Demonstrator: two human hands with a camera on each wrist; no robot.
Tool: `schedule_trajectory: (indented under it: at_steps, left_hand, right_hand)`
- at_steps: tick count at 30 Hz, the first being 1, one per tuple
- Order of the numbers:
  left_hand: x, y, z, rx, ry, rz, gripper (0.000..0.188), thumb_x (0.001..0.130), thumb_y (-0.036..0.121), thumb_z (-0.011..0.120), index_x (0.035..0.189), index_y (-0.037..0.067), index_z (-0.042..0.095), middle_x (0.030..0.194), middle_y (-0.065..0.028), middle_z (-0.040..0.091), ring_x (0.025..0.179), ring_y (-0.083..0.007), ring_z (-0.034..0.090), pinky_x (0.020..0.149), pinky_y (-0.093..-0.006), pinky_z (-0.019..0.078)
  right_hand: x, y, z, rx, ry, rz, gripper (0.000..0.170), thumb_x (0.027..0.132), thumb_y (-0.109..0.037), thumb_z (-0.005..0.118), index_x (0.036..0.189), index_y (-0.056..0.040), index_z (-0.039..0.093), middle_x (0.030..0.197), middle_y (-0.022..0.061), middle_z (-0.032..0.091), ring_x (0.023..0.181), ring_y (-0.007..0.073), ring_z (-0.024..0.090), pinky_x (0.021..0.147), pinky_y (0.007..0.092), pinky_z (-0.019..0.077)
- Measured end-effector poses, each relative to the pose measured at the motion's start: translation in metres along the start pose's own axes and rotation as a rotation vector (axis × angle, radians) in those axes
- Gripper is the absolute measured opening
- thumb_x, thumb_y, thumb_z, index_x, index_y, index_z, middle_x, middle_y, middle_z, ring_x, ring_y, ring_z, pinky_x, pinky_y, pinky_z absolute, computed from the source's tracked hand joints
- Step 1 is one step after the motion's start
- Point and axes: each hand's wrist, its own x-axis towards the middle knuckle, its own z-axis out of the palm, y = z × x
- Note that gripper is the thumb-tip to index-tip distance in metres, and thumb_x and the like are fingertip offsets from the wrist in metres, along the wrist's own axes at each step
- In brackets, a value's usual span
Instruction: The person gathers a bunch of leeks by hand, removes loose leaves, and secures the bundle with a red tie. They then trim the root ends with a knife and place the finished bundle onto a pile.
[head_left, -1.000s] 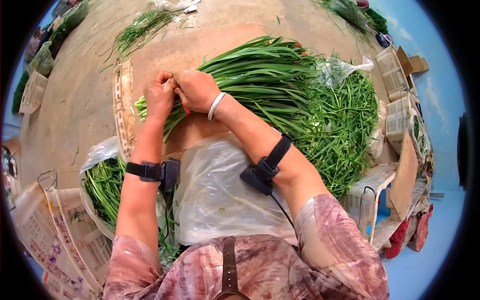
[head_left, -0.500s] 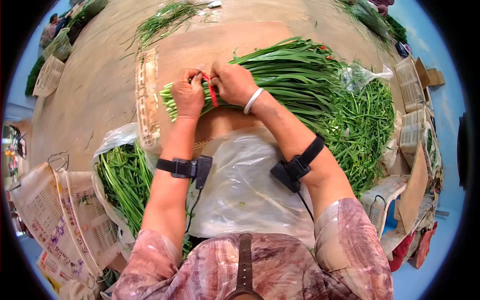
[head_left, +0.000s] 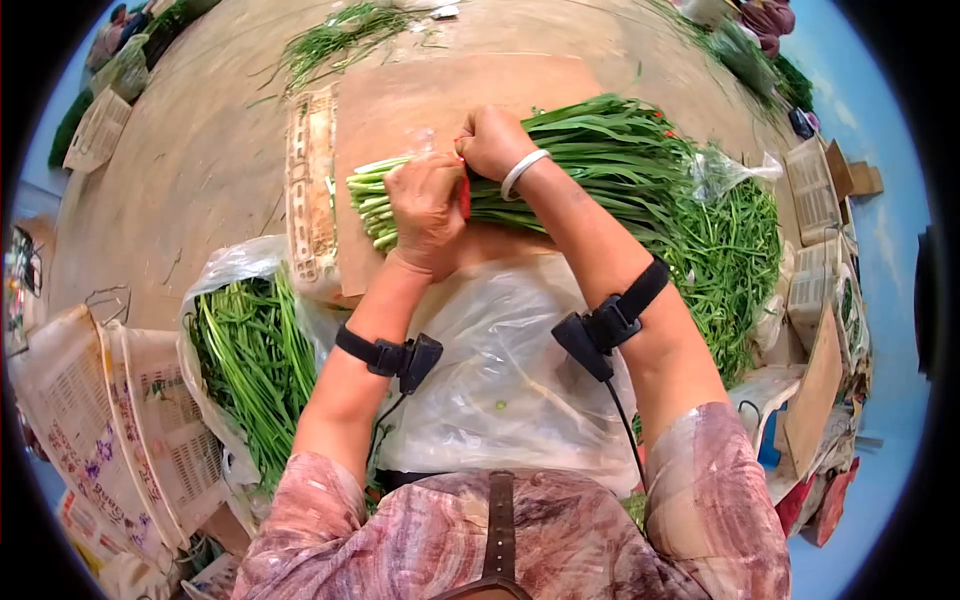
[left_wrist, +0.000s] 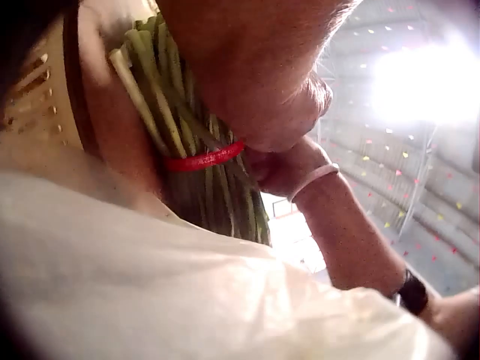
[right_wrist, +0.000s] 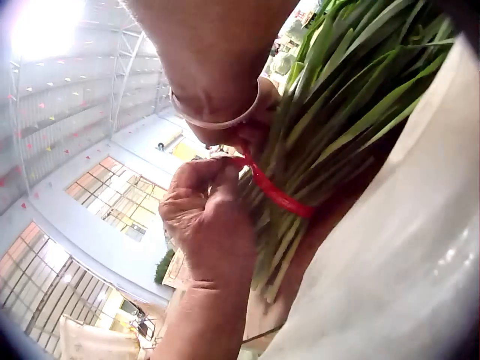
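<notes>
Left grip (head_left: 430, 208) moved nearer red band (left_wrist: 204, 160), stalks (left_wrist: 214, 193) encircled

The bundle (head_left: 590, 150) lies on a board (head_left: 460, 85) beyond plastic sheeting (head_left: 480, 390).

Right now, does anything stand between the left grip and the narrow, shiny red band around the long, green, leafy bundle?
Nothing visible does: the left grip touches the red band directly, at the green bundle.

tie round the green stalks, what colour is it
Red; the tie shows best in the right wrist view.
</notes>
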Motion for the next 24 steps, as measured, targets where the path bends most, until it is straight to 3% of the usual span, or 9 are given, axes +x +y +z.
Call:
schedule_trajectory:
  at_steps: [4,6,10,14,16,19,21,22,24]
  left_hand:
    - [0.000,-0.003,-0.005,0.094,-0.114,0.091,0.021,0.061,0.000,0.060,0.081,0.007,0.057,0.089,-0.0074,0.061,0.090,-0.0228,0.057,0.079,-0.0355,0.0360]
    - [0.003,-0.003,-0.005,0.120,-0.107,0.133,0.019,0.060,0.002,0.059,0.078,0.007,0.056,0.086,-0.0068,0.059,0.089,-0.0218,0.057,0.077,-0.0351,0.0361]
    - [0.011,-0.006,-0.004,0.152,-0.157,0.279,0.017,0.057,0.007,0.057,0.074,0.006,0.054,0.078,-0.0079,0.055,0.078,-0.0239,0.056,0.072,-0.0371,0.0377]
    - [0.012,-0.010,-0.001,0.062,-0.189,0.369,0.014,0.055,0.010,0.057,0.066,0.007,0.050,0.070,-0.0094,0.050,0.068,-0.0267,0.052,0.058,-0.0387,0.0382]
    - [0.013,-0.011,-0.001,0.048,-0.187,0.404,0.015,0.053,0.011,0.057,0.063,0.007,0.047,0.067,-0.0096,0.047,0.065,-0.0274,0.051,0.054,-0.0389,0.0375]
    - [0.021,-0.011,-0.005,-0.057,-0.312,0.372,0.014,0.053,0.011,0.058,0.063,0.007,0.048,0.068,-0.0106,0.048,0.064,-0.0279,0.051,0.053,-0.0381,0.0379]
    - [0.027,-0.012,-0.013,0.091,-0.507,0.240,0.007,0.071,0.012,0.054,0.076,0.007,0.054,0.070,-0.0091,0.053,0.070,-0.0285,0.056,0.063,-0.0380,0.0448]
    - [0.029,-0.015,-0.015,0.094,-0.499,0.242,0.007,0.071,0.012,0.054,0.076,0.007,0.054,0.070,-0.0091,0.053,0.070,-0.0285,0.056,0.063,-0.0380,0.0448]
    - [0.030,-0.021,-0.019,-0.119,-0.594,-0.057,0.011,0.080,0.013,0.049,0.086,0.004,0.054,0.077,-0.0136,0.058,0.077,-0.0327,0.058,0.067,-0.0396,0.0457]
  right_hand:
    - [0.002,-0.020,-0.010,-0.148,-0.025,-0.092,0.011,0.067,-0.012,0.065,0.068,-0.0010,0.064,0.069,0.0238,0.060,0.066,0.0350,0.063,0.061,0.0393,0.0494]
    - [0.001,-0.034,-0.020,-0.288,-0.189,-0.105,0.015,0.070,-0.012,0.060,0.078,0.0004,0.064,0.086,0.0260,0.061,0.084,0.0388,0.061,0.072,0.0400,0.0501]
    - [0.010,-0.031,-0.027,-0.272,-0.294,-0.310,0.011,0.067,-0.010,0.062,0.074,-0.0016,0.064,0.082,0.0218,0.063,0.077,0.0367,0.062,0.066,0.0408,0.0492]
    - [0.029,0.003,-0.010,0.017,-0.331,-0.529,0.007,0.066,-0.004,0.062,0.071,-0.0013,0.065,0.071,0.0176,0.064,0.061,0.0263,0.060,0.056,0.0337,0.0479]
    - [0.030,-0.003,-0.013,0.054,-0.397,-0.476,0.008,0.066,-0.004,0.062,0.072,-0.0009,0.066,0.069,0.0169,0.063,0.059,0.0243,0.060,0.056,0.0329,0.0478]
    - [0.033,0.006,-0.007,0.171,-0.427,-0.357,0.009,0.068,-0.006,0.064,0.074,-0.0003,0.067,0.066,0.0164,0.063,0.058,0.0229,0.060,0.056,0.0324,0.0481]
    - [0.027,0.002,-0.019,0.207,-0.331,-0.256,0.020,0.076,-0.013,0.061,0.086,0.0035,0.066,0.073,0.0161,0.065,0.064,0.0191,0.062,0.061,0.0302,0.0498]
    - [0.014,0.001,-0.028,0.202,-0.328,-0.263,0.020,0.076,-0.013,0.061,0.086,0.0035,0.066,0.073,0.0161,0.065,0.064,0.0191,0.062,0.061,0.0302,0.0498]
    - [-0.012,0.007,-0.042,0.247,-0.161,-0.345,0.026,0.075,-0.016,0.064,0.093,0.0038,0.064,0.080,0.0171,0.065,0.071,0.0213,0.064,0.066,0.0307,0.0497]
